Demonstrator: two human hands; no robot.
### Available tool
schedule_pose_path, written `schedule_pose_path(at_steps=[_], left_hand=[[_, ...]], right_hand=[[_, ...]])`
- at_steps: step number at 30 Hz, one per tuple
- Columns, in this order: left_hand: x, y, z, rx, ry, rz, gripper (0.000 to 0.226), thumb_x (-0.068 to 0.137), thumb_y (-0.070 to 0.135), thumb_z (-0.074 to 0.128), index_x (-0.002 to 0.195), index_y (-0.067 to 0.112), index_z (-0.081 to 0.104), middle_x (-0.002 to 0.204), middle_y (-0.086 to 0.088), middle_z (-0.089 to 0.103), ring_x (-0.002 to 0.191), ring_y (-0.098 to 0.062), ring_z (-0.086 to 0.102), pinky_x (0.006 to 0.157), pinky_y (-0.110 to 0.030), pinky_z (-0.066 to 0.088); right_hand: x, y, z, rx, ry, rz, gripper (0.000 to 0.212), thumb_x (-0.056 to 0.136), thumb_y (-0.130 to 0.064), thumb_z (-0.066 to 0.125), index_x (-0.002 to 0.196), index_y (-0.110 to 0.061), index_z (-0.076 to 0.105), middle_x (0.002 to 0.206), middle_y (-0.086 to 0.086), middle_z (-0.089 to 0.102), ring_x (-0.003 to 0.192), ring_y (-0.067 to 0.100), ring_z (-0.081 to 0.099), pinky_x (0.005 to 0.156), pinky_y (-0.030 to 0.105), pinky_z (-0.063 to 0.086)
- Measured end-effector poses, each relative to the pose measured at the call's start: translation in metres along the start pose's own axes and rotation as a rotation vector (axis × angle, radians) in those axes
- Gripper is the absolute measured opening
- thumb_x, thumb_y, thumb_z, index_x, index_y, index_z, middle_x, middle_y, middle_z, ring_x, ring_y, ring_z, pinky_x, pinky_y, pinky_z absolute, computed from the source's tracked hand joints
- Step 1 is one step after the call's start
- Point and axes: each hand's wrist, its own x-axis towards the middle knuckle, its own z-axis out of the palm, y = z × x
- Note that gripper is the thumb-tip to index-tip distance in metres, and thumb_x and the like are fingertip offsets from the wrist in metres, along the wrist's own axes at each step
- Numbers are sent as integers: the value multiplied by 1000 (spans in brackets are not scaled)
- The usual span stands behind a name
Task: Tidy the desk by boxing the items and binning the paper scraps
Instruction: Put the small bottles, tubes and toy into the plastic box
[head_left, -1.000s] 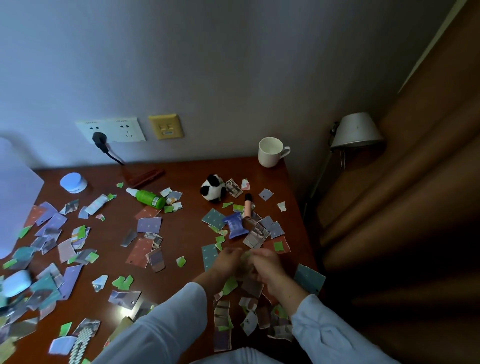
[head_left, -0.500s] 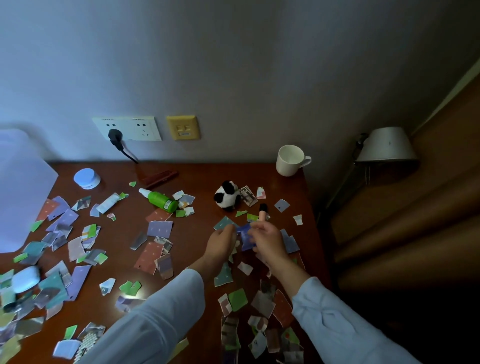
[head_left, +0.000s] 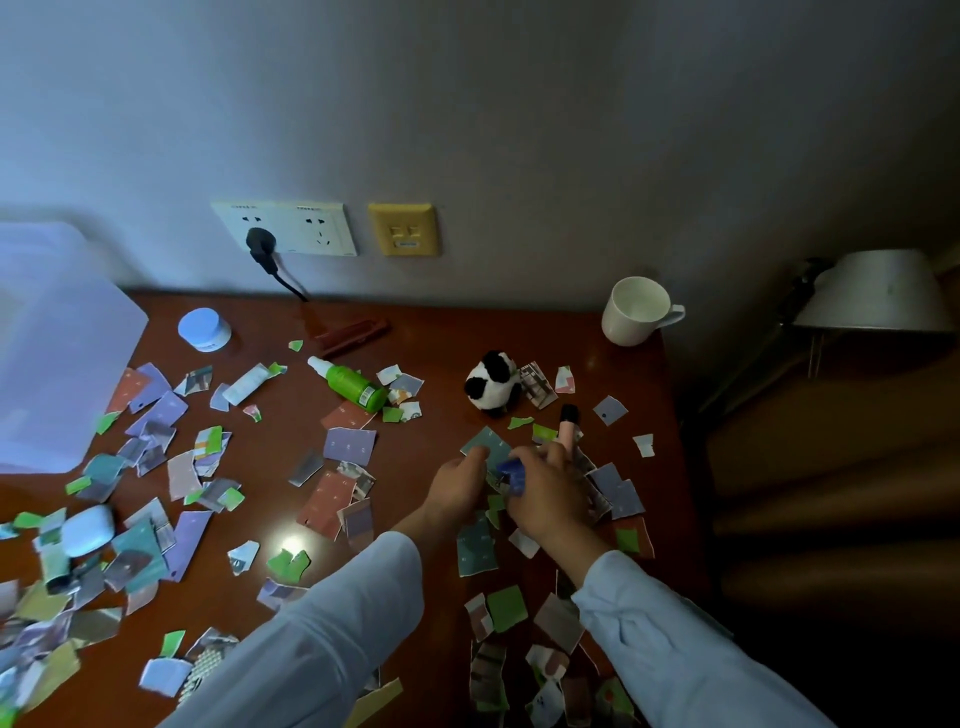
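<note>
Desktop (head_left: 441, 332): blue packet (head_left: 514, 475) in right hand (head_left: 550, 499)

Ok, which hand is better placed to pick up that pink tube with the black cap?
Right, probably. The right hand lies next to the pink tube, one finger reaching almost to it, though it seems to grip a blue packet. The left hand sits farther off, by a teal scrap.

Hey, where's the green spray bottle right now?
In the head view, the green spray bottle lies on its side toward the back of the desk, left of the panda plush and below the wall socket.
</note>
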Motion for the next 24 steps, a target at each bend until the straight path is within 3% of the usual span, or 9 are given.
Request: schedule_pose_path(at_steps=[3, 6, 9, 11, 13, 17, 24], left_hand=[[-5, -3, -4, -6, 0, 28, 43, 98, 42, 36, 96, 4, 57, 91, -17, 57, 81, -28, 56, 58, -28, 35], [-16, -6, -11, -60, -1, 66, 49, 97, 44, 35, 97, 3, 60, 90, -17, 61, 74, -26, 58, 59, -28, 37], [-30, -8, -22, -156, 37, 92, 42, 96, 43, 38, 85, 8, 58, 80, -12, 59, 72, -25, 55, 63, -31, 37], [-44, -7, -33, -211, 73, 115, 35, 97, 39, 40, 75, 14, 49, 67, -5, 44, 61, -19, 43, 58, -29, 30], [-53, -8, -48, -237, 97, 139, 36, 96, 40, 41, 69, 16, 40, 62, -3, 31, 52, -16, 30, 53, -27, 22], [-76, -10, -91, -298, 134, 156, 34, 94, 39, 40, 66, 20, 34, 59, 1, 25, 50, -13, 24, 51, -25, 18], [-108, -16, -194, -359, 202, 237, 35, 93, 37, 41, 64, 17, 37, 49, 3, 27, 41, -13, 22, 45, -21, 17]], right_hand=[[-8, -5, -5, 198, 29, 30, 55, 84, -21, 69, 133, -30, 46, 151, 5, 18, 126, 32, 44, 93, 40, 52], [-22, -20, -16, 648, 16, 119, 70, 84, -14, 69, 145, -21, 36, 156, 3, 11, 127, 26, 44, 89, 29, 49], [-37, -41, -30, 935, -64, 176, 52, 91, -13, 57, 140, -16, 41, 137, 9, 43, 97, 12, 52, 72, 22, 46], [-49, -58, -34, 994, -117, 170, 33, 93, -12, 48, 126, -18, 50, 107, 6, 54, 79, 9, 50, 62, 23, 41], [-58, -75, -32, 1043, -144, 186, 22, 93, -13, 46, 113, -17, 54, 88, 5, 51, 69, 13, 50, 57, 25, 39], [-75, -121, -25, 1122, -186, 169, 17, 93, -16, 45, 107, -14, 55, 75, 5, 48, 53, 15, 46, 47, 23, 33], [-96, -220, 1, 1111, -248, 76, 12, 90, -16, 46, 97, -14, 55, 65, 5, 45, 47, 14, 39, 38, 17, 26]])
